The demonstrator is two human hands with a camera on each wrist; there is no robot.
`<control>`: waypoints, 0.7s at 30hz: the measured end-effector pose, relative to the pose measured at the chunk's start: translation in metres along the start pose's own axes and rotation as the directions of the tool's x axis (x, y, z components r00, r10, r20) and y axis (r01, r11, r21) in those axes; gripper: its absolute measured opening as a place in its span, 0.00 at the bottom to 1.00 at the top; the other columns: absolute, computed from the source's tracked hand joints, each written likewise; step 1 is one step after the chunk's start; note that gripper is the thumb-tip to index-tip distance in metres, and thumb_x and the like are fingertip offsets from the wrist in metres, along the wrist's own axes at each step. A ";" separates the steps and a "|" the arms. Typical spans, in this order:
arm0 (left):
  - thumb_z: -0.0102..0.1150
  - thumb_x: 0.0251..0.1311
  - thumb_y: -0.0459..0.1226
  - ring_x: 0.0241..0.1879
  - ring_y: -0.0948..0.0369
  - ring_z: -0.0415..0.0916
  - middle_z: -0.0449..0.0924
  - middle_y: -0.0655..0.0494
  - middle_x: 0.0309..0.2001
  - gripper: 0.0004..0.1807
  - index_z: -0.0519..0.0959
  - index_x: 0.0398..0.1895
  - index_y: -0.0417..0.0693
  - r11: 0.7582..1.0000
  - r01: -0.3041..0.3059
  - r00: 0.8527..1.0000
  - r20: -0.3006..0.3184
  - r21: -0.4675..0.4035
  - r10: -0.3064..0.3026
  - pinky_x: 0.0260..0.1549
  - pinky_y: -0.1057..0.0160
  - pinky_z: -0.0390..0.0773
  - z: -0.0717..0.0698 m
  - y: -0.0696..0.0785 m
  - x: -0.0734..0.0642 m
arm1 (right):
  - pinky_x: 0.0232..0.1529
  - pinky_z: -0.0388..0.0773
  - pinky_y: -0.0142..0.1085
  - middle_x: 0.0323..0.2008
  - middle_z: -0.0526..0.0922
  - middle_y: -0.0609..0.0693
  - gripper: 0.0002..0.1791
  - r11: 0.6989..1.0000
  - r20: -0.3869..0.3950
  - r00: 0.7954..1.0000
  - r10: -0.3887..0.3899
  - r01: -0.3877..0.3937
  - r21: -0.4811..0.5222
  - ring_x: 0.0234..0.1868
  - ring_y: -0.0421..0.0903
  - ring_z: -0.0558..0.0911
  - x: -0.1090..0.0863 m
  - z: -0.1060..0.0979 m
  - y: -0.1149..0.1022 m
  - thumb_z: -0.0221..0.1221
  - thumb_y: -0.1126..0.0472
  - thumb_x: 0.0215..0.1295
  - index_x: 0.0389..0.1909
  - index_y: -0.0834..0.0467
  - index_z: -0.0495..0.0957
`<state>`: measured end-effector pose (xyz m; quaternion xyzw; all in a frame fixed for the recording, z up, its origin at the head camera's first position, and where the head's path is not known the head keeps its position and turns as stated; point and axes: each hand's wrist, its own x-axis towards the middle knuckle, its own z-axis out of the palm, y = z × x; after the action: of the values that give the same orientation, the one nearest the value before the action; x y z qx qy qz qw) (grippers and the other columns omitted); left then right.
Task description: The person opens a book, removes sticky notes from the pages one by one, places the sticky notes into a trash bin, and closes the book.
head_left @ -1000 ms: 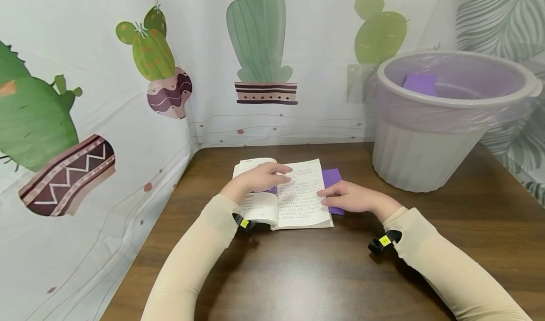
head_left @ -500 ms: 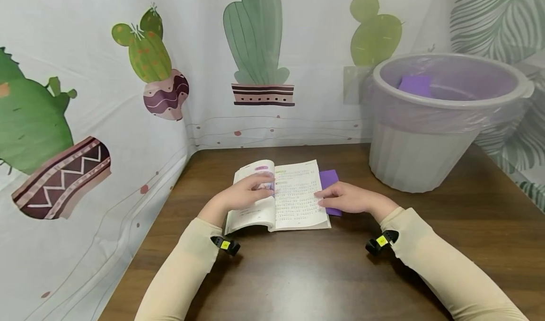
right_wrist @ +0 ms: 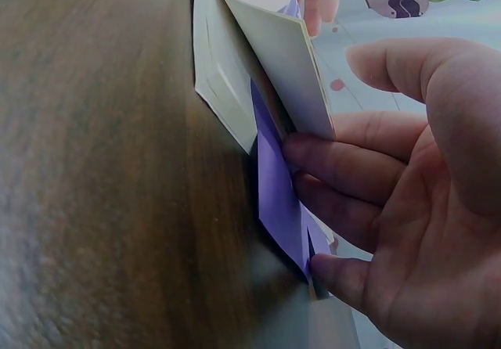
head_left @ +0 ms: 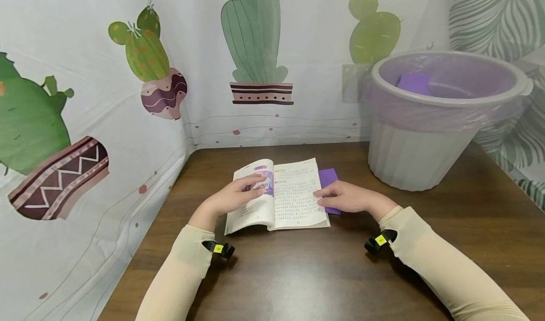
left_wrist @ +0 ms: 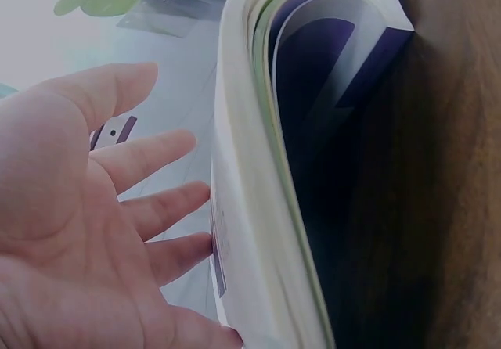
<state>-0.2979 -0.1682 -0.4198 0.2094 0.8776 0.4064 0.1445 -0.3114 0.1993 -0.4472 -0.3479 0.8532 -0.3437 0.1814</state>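
Left grip [head_left: 230, 197] is splayed, right grip [head_left: 351, 198] loosely extended.

Can read no words or numbers: shows only rows of tiny, illegible print on the open book [head_left: 284, 202], plus marks too small to decipher on the left yellow label [head_left: 218, 248] and right yellow label [head_left: 380, 240] of the black wrist straps [head_left: 228, 251].

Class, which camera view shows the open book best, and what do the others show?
The head view: the open book shows both facing pages, though the left hand covers part. The left wrist view shows arched pages edge-on; the right wrist view, mainly the right side's lifted pages.
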 end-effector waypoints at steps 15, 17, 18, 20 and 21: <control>0.57 0.74 0.45 0.82 0.49 0.49 0.57 0.48 0.81 0.29 0.70 0.74 0.44 1.000 0.007 0.999 0.044 -0.015 -0.006 0.78 0.44 0.57 0.007 -0.007 0.004 | 0.50 0.74 0.37 0.57 0.87 0.53 0.23 1.000 -0.003 1.000 0.014 -0.014 0.006 0.45 0.44 0.78 0.000 -0.006 0.003 0.57 0.55 0.75 0.65 0.61 0.79; 0.57 0.74 0.44 0.83 0.50 0.46 0.53 0.49 0.83 0.29 0.70 0.74 0.44 1.000 0.005 0.999 0.048 -0.019 -0.004 0.78 0.45 0.56 0.007 -0.009 0.004 | 0.52 0.74 0.38 0.59 0.85 0.53 0.23 1.000 -0.004 1.000 0.021 -0.021 0.007 0.46 0.44 0.77 -0.002 -0.007 0.003 0.57 0.55 0.75 0.65 0.60 0.79; 0.57 0.73 0.44 0.83 0.51 0.45 0.51 0.50 0.83 0.29 0.70 0.74 0.45 1.000 0.008 0.999 0.050 -0.020 -0.007 0.79 0.45 0.55 0.008 -0.009 0.005 | 0.53 0.74 0.38 0.60 0.85 0.53 0.23 1.000 -0.002 1.000 0.021 -0.021 0.005 0.47 0.44 0.77 -0.002 -0.007 0.004 0.57 0.54 0.75 0.65 0.60 0.79; 0.57 0.73 0.44 0.84 0.51 0.43 0.49 0.50 0.84 0.29 0.70 0.74 0.46 1.000 0.008 0.999 0.052 -0.019 -0.007 0.79 0.45 0.54 0.008 -0.010 0.005 | 0.54 0.74 0.39 0.61 0.85 0.53 0.23 1.000 -0.003 1.000 0.020 -0.020 0.002 0.48 0.44 0.77 -0.002 -0.008 0.005 0.57 0.54 0.75 0.65 0.60 0.79; 0.57 0.73 0.45 0.84 0.51 0.43 0.49 0.51 0.84 0.29 0.70 0.74 0.46 1.000 0.010 0.999 0.052 -0.017 -0.009 0.79 0.44 0.54 0.009 -0.011 0.005 | 0.54 0.74 0.39 0.61 0.84 0.54 0.23 1.000 -0.003 1.000 0.019 -0.019 0.002 0.48 0.44 0.77 -0.002 -0.008 0.006 0.57 0.54 0.75 0.64 0.60 0.79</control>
<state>-0.3013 -0.1665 -0.4340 0.2144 0.8710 0.4075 0.1710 -0.3170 0.2080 -0.4455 -0.3391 0.8564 -0.3434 0.1836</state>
